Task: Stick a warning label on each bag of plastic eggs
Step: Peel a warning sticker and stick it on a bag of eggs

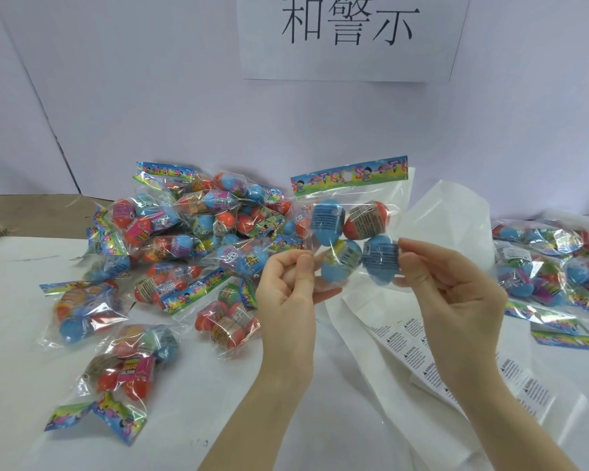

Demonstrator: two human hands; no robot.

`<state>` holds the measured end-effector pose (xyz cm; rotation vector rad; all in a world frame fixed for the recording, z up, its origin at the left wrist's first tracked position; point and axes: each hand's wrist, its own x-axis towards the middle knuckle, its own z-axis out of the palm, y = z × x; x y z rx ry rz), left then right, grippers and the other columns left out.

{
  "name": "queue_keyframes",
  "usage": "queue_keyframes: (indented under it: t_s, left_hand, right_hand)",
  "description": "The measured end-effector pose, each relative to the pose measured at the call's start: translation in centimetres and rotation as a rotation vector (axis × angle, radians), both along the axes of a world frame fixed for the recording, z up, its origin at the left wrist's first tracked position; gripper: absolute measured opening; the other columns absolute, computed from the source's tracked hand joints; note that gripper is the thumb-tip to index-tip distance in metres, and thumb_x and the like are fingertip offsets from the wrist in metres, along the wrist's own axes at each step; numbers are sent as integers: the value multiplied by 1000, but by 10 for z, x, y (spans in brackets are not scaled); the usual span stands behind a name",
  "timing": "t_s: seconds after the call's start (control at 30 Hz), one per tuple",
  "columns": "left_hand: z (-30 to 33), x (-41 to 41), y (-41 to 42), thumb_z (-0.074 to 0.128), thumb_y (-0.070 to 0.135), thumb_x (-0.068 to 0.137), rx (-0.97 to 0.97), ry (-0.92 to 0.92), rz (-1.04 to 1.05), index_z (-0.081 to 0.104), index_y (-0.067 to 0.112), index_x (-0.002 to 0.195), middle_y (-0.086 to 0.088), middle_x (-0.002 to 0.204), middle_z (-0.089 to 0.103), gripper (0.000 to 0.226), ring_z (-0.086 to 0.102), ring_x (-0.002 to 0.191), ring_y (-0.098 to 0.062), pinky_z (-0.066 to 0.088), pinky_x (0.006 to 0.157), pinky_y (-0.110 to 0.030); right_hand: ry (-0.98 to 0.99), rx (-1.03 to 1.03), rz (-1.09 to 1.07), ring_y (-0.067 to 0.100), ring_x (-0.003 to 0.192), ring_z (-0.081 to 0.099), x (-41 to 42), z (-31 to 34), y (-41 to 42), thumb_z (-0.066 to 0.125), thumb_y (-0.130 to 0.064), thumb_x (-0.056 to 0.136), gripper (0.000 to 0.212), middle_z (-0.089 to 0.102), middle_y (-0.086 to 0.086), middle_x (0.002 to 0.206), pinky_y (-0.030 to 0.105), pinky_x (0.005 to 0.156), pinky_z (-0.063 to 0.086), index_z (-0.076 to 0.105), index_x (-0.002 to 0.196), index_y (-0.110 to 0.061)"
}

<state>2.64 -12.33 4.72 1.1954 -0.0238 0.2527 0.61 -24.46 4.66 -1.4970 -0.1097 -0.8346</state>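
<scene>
Up above the bench [218, 419], both hands hold one bag of plastic eggs [352, 232] in the air at the middle of the view. The left hand [288, 283] pinches the bag's lower left edge between thumb and curled fingers, and the right hand [453, 283] pinches its lower right edge the same way, fingers bent round the film. The bag is clear plastic with a bright printed header strip across its top, showing cartoon figures and coloured letters on sky blue and green. Inside it sit four eggs: three blue ones and one orange-red one, each wrapped with a printed band of small text. To the left of the hands a loose pile of like bags [184, 239] lies on the white bench; they overlap too much to count exactly. To the right a second, smaller heap of bags [551, 266] lies near the bench edge, also too tangled to count. Below and behind the right hand lie white backing sheets [405, 348] carrying rows of small warning labels with black print; how many labels they carry cannot be told. On the pale wall behind hangs one white paper sign [351, 35] with three large black characters.
</scene>
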Motion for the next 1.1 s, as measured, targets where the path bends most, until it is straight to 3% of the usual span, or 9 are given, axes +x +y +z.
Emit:
queue_keyframes:
  t_s: [0.23,0.33,0.4,0.5,0.63,0.77,1.1]
  left_hand:
    - [1,1,0,44,5,96,-109,42,-64,55,6,87,11,53,62,14,60,48,-3,57,58,-21]
    - [0,2,1,45,7,96,-144,68,-52,56,7,87,5,57,65,14,64,53,-7,55,55,-19]
    - [-1,2,1,45,7,96,-155,78,-39,57,8,87,1,62,66,15,65,55,-9,53,54,-18]
    - [-1,2,2,44,7,96,-129,56,-30,56,8,88,2,64,67,14,64,55,-7,54,55,-19]
    - [-1,3,2,44,5,96,-95,26,-9,55,8,86,7,58,65,15,62,51,-4,55,56,-19]
    - [-2,4,2,44,5,96,-101,20,-1,55,7,86,9,57,65,14,61,51,-2,54,55,-19]
    - [-2,4,2,43,3,96,-40,-44,45,53,11,83,12,59,65,19,58,52,2,48,52,-12]
  right_hand:
    - [-56,9,-5,4,66,65,-2,1,-2,66,-21,73,15,72,-17,77,18,64,53,73,75,-34]
    - [-59,-109,-85,7,65,63,-3,1,-2,73,-29,73,13,70,-22,77,22,63,51,70,73,-41]
    - [-79,-202,-133,3,65,61,-3,0,-2,71,-24,76,17,67,-27,78,15,63,47,65,76,-40]
    - [-119,-320,-138,-3,69,57,-3,1,-2,63,-12,80,24,66,-26,84,10,63,43,63,90,-33]
    - [-160,-459,-147,-6,75,53,0,0,-4,61,-4,80,33,62,-10,87,9,64,42,59,111,-15]
    - [-190,-485,-211,1,64,46,0,-1,-5,64,-5,77,32,60,-4,73,10,57,38,59,108,-12]
    - [-46,-393,-133,0,64,51,0,2,-6,60,-14,78,25,62,-35,76,7,58,37,59,81,-38]
